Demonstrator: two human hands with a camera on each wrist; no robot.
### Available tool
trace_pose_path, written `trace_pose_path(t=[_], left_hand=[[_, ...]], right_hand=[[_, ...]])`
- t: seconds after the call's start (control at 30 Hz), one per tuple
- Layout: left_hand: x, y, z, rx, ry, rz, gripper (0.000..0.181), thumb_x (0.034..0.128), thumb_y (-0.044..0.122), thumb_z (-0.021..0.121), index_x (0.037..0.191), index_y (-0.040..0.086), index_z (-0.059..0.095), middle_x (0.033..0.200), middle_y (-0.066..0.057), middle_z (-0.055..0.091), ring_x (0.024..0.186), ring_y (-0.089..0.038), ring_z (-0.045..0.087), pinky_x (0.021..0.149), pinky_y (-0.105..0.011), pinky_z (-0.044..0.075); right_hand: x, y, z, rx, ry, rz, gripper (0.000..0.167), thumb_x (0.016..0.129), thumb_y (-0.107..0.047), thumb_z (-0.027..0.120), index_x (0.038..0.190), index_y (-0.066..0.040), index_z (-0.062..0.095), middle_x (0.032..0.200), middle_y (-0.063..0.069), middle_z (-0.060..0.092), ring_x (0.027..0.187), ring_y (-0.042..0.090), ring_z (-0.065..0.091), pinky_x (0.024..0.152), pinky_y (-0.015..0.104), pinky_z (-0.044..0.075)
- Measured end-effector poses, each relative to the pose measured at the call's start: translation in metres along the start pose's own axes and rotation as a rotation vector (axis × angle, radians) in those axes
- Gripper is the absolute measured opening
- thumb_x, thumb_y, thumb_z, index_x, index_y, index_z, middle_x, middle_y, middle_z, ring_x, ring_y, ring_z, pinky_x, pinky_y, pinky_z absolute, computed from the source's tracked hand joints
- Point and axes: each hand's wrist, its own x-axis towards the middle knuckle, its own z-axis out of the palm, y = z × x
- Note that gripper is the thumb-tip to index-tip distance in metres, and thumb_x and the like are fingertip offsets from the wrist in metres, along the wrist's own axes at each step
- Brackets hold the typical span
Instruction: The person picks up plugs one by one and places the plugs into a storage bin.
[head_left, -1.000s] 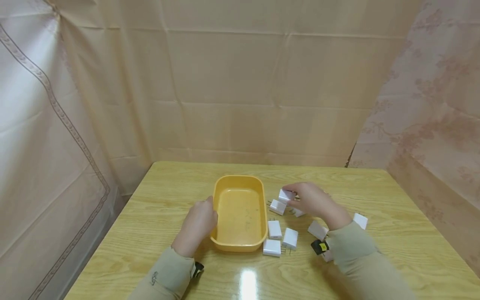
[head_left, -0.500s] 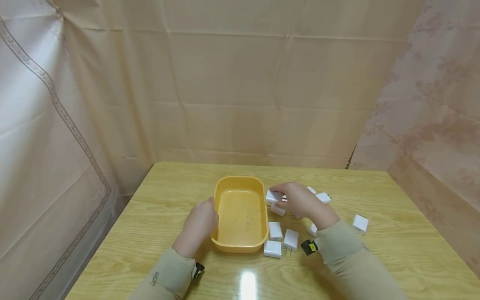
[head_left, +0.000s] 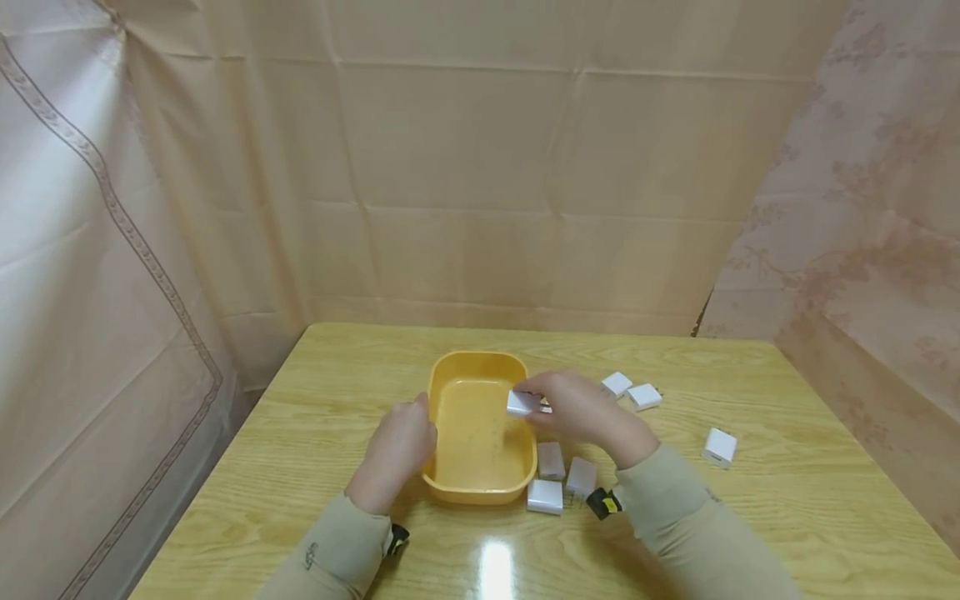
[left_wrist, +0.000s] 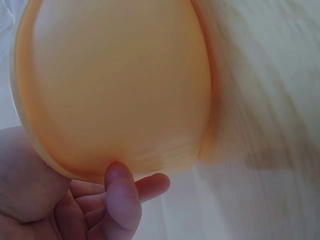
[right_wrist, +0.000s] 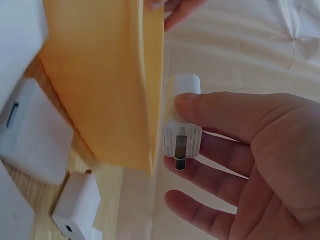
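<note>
A yellow tub (head_left: 480, 493) stands on the wooden table, its inside bare. The left hand (head_left: 397, 450) grips the tub's left wall; in the left wrist view that hand's (left_wrist: 95, 205) fingers curl at the rim (left_wrist: 67, 172). Over the tub's right rim, the right hand (head_left: 585, 412) pinches a white charger (head_left: 522, 403). The right wrist view shows the thumb and fingers of the right hand (right_wrist: 250, 160) around the charger (right_wrist: 184, 115), its metal prong toward the palm side, beside the tub wall (right_wrist: 100, 75).
White chargers lie near the tub's right side, one (head_left: 545, 497) by its front right corner. Two more (head_left: 617, 384) lie behind the right hand, and another (head_left: 720, 447) sits farther right. A beige curtain (head_left: 465, 167) hangs behind the table.
The right hand has moved left with the charger, from among the other chargers to over the tub's right rim. The left hand has stayed at the tub's left wall.
</note>
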Motion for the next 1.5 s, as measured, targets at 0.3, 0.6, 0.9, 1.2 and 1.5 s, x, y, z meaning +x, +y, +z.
trace_pose_path(t=[0.3,0.6,0.9,1.2,1.5], left_hand=[[0.000,0.000,-0.001,-0.006,0.001,0.002,0.042,0.0927,0.002,0.061,0.130,-0.016,0.055,0.095,-0.025,0.068,0.078,-0.031,0.069,0.062,-0.041,0.058],[0.000,0.001,-0.001,-0.011,0.002,0.007,0.037,0.0921,0.001,0.060,0.125,-0.015,0.057,0.089,-0.022,0.067,0.073,-0.027,0.067,0.059,-0.039,0.057],[0.000,0.001,-0.001,-0.013,-0.005,0.003,0.035,0.0920,0.000,0.059,0.124,-0.015,0.057,0.085,-0.020,0.066,0.068,-0.023,0.063,0.056,-0.036,0.055],[0.000,0.000,0.000,-0.002,0.002,0.004,0.034,0.0913,0.000,0.060,0.122,-0.015,0.058,0.085,-0.021,0.066,0.071,-0.028,0.066,0.058,-0.039,0.056],[0.000,0.001,-0.002,-0.011,-0.021,-0.014,0.039,0.0935,0.002,0.059,0.128,-0.016,0.055,0.092,-0.024,0.068,0.072,-0.025,0.065,0.058,-0.037,0.057]], right_hand=[[0.004,-0.011,0.010,0.058,-0.042,-0.053,0.035,0.090,-0.014,0.079,0.123,-0.006,0.072,0.109,0.000,0.072,0.090,0.012,0.063,0.081,0.034,0.054],[0.003,-0.020,0.019,0.020,-0.067,-0.101,0.036,0.090,-0.014,0.078,0.125,-0.007,0.072,0.115,0.002,0.072,0.094,0.012,0.064,0.085,0.036,0.054],[0.000,-0.028,0.022,0.008,-0.109,-0.080,0.039,0.089,-0.014,0.079,0.126,-0.008,0.071,0.121,0.003,0.071,0.107,0.016,0.066,0.092,0.038,0.054],[0.001,-0.031,0.029,0.029,-0.139,-0.109,0.039,0.089,-0.013,0.079,0.127,-0.008,0.071,0.122,0.002,0.071,0.106,0.012,0.065,0.091,0.034,0.054],[0.002,-0.031,0.032,0.025,-0.174,-0.110,0.040,0.091,-0.016,0.076,0.129,-0.004,0.069,0.125,0.004,0.070,0.111,0.017,0.066,0.094,0.037,0.053]])
